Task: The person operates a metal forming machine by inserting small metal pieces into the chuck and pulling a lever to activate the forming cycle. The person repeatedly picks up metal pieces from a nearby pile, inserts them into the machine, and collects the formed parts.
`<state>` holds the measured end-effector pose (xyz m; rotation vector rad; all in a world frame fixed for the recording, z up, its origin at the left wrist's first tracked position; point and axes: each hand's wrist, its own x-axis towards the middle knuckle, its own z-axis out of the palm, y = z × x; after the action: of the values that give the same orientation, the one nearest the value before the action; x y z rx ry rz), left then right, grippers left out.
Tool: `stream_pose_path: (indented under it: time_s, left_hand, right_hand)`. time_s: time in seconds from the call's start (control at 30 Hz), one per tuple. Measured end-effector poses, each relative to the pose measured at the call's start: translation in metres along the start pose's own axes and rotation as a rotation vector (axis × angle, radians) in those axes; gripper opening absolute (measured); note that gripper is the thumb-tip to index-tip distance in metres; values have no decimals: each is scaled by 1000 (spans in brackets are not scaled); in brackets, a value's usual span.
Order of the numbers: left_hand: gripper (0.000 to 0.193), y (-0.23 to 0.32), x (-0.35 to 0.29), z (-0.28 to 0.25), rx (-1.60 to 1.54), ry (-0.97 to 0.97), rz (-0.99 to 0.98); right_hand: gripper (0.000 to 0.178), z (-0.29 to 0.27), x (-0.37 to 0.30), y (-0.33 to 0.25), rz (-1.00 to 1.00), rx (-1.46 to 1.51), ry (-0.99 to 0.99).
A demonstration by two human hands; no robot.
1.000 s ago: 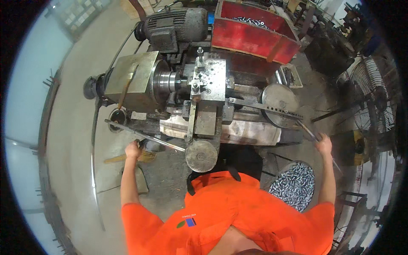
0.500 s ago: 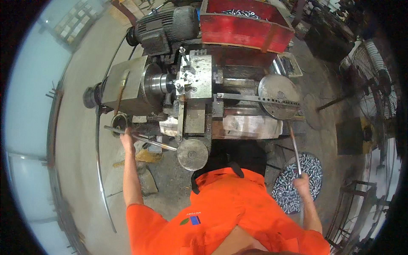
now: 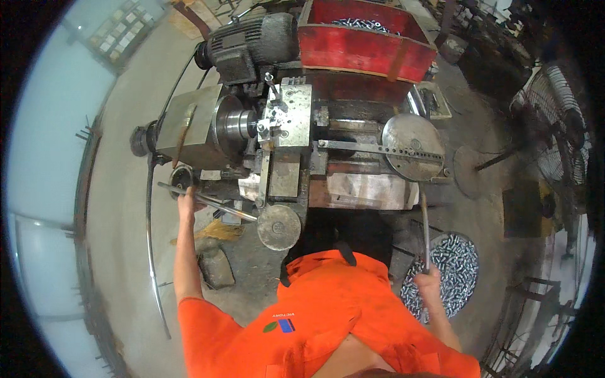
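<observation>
My left hand is closed around a long metal bar that runs right to a round steel disc. Low on the right, my right hand grips the end of a lever handle hanging from below a large round plate. Ahead of me is a lathe-like machine with a spindle at its left. Its tool block stands close to the spindle nose, and whatever sits between them is too small to make out. A perforated flat bar links the block's slide to the large plate.
A red bin of small metal parts stands behind the machine, beside an electric motor. A round heap of shiny metal parts lies near my right hand. A fan is at far right; a long rod leans at left.
My right hand has swung the lever handle leftward, and it hangs more upright. The tool block has shifted slightly left, closer to the spindle. My left hand keeps its grip on the bar.
</observation>
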<state>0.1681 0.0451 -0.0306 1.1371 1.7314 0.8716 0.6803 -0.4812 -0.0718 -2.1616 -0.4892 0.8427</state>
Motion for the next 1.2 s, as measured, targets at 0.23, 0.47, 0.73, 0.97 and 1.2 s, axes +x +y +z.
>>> stream_pose_path:
  time_s: [0.23,0.47,0.73,0.97,1.2]
  left_hand:
    - [42,-19,10,-5,-80,-17,-19]
    - [49,-26,0,-20,-217,-138,-64]
    - [51,-117,16,18,1172,-193,366]
    - [51,-211,20,59,869,39,323]
    - [48,-139,7,31,1212,-302,270]
  right_hand:
    - [59,-136,118,-18,-146,-1021,393]
    - [71,-113,182,-67,-390,-1055,861]
    - [70,-15,114,-27,-494,-562,495]
    - [42,8,91,-66,-390,-442,256]
    - [43,-14,96,-222,-682,-613,188]
